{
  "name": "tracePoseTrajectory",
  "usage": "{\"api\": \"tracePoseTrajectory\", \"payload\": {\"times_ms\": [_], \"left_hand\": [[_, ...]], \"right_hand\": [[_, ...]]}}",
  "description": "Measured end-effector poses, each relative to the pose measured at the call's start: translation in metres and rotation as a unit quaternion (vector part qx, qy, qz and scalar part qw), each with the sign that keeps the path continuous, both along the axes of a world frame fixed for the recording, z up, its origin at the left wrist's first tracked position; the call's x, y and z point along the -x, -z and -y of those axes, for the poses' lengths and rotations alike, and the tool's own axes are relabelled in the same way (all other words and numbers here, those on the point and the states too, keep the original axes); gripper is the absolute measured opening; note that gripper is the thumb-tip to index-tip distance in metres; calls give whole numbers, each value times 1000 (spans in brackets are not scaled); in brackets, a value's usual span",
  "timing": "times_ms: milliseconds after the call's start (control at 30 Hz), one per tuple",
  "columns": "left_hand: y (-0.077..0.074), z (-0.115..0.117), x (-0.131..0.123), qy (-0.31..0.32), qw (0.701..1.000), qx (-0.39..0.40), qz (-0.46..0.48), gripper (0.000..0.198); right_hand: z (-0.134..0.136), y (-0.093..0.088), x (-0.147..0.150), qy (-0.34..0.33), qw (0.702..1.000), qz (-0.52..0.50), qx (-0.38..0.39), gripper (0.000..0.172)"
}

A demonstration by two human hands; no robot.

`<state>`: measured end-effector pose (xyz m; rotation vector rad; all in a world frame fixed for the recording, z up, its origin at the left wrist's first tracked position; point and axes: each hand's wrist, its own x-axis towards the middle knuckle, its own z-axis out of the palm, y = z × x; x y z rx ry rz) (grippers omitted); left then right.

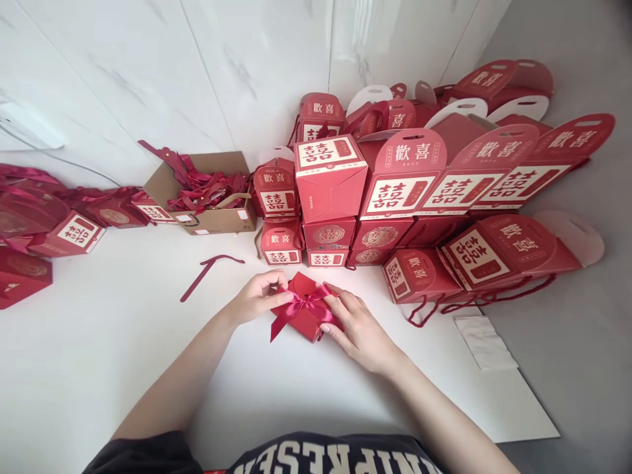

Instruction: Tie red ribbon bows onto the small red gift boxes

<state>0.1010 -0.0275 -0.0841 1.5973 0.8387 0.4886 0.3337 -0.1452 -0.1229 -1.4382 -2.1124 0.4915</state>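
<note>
A small red gift box [302,326] lies on the white table in front of me, and a shiny crimson ribbon [305,303] is tied in a bow across its top. My left hand [259,295] pinches the ribbon's left loop between thumb and fingers. At the box's right side, my right hand [353,322] has its thumb at the near edge and its fingers over the right part of the bow, gripping ribbon and box together. The box's right end is partly hidden under that hand.
A cardboard box [217,220] full of red ribbons stands at the back. One loose ribbon [205,273] lies left of my hands. Stacked red gift boxes [330,187] fill the back right, with more boxes [76,232] at far left. White paper [486,342] lies at right.
</note>
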Motion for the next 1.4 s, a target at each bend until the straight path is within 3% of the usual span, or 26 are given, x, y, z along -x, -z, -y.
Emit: {"api": "tracePoseTrajectory", "payload": {"times_ms": [133, 233, 400, 533, 633, 767, 900, 967, 1067, 1200, 1400], "left_hand": [[10, -1, -1, -7, 998, 57, -4, 34], [16, 0, -2, -25, 998, 51, -16, 35], [7, -11, 4, -119, 991, -57, -5, 23], [-11, -17, 23, -261, 947, -183, -32, 21], [-19, 5, 26, -287, 918, -233, -144, 22], [-11, 66, -5, -238, 881, -345, -221, 30], [7, 102, -39, -258, 847, -391, -253, 92], [14, 103, -40, -264, 858, -354, -262, 109], [18, 95, -24, -235, 896, -304, -223, 116], [10, 90, 1, -164, 928, -275, -190, 117], [1, 104, 21, -60, 964, -213, -148, 119]], "right_hand": [[-1, 3, 1, 10, 1000, 11, -22, 57], [-1, 2, 0, 5, 999, 24, -21, 52], [2, -1, -8, -65, 995, -26, -66, 44], [6, 2, -13, -52, 982, -132, -124, 40], [8, 4, -15, -16, 979, -159, -128, 35], [12, 4, -16, -5, 981, -152, -121, 35], [16, 4, -16, -15, 982, -144, -122, 35], [17, 4, -16, -16, 982, -141, -122, 34], [18, 6, -16, -12, 984, -135, -115, 33], [19, 10, -16, -4, 986, -126, -106, 32], [23, 17, -17, -2, 987, -121, -107, 34]]}}
